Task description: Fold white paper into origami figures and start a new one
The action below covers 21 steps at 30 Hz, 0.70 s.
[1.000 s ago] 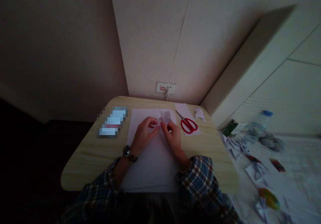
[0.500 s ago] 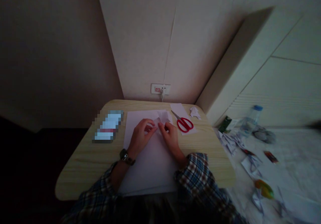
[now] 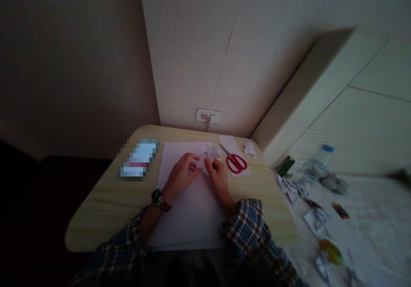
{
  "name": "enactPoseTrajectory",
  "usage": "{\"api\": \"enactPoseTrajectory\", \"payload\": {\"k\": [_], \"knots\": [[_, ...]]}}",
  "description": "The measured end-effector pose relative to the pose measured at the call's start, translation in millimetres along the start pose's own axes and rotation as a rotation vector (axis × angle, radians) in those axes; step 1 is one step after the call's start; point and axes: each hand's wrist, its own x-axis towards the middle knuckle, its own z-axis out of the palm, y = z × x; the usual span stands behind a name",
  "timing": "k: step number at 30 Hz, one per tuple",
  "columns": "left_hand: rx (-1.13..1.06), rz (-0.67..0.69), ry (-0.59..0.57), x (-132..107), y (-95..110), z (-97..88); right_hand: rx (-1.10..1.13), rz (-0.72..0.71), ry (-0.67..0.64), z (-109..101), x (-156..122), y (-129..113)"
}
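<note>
Above a stack of white paper sheets (image 3: pixel 189 222), a small folded white paper (image 3: pixel 212 151) is between my two hands. My left hand (image 3: pixel 182 174), with a dark watch at the wrist, curves its fingers and pinches the left side of this paper. My right hand (image 3: pixel 218 179) closes thumb and forefinger on its near edge. The exact fold under the fingertips is too dim to make out. Just right of my right hand, scissors with red handles (image 3: pixel 236 163) lie on a white paper strip (image 3: pixel 227 140). Beyond them sits a folded paper figure (image 3: pixel 249 148).
A phone with a blurred-out screen (image 3: pixel 139 158) lies at the left of the wooden table (image 3: pixel 105 212). A wall socket (image 3: pixel 208 116) with a plug is behind the table. To the right, a plastic bottle (image 3: pixel 321 160), paper scraps and a yellow-green object (image 3: pixel 331 252) lie on a pale surface.
The view has tilted slightly. Both hands stay at the folded paper, with only small finger movements; its raised flap sits slightly lower and further right.
</note>
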Motion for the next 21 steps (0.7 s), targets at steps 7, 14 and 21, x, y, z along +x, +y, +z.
{"api": "enactPoseTrajectory", "payload": {"k": [7,14,21], "knots": [[0.003,-0.028,-0.027,-1.5,-0.7,2.9,-0.022,-0.017,0.036,-1.7,1.7,-1.3],[0.001,-0.042,-0.033,-2.3,-3.7,2.1,-0.041,-0.034,0.016,-1.0,-0.3,-1.1],[-0.058,-0.095,-0.009,-1.6,0.6,0.9,-0.010,-0.029,0.003,-1.0,-0.8,-2.5]]}}
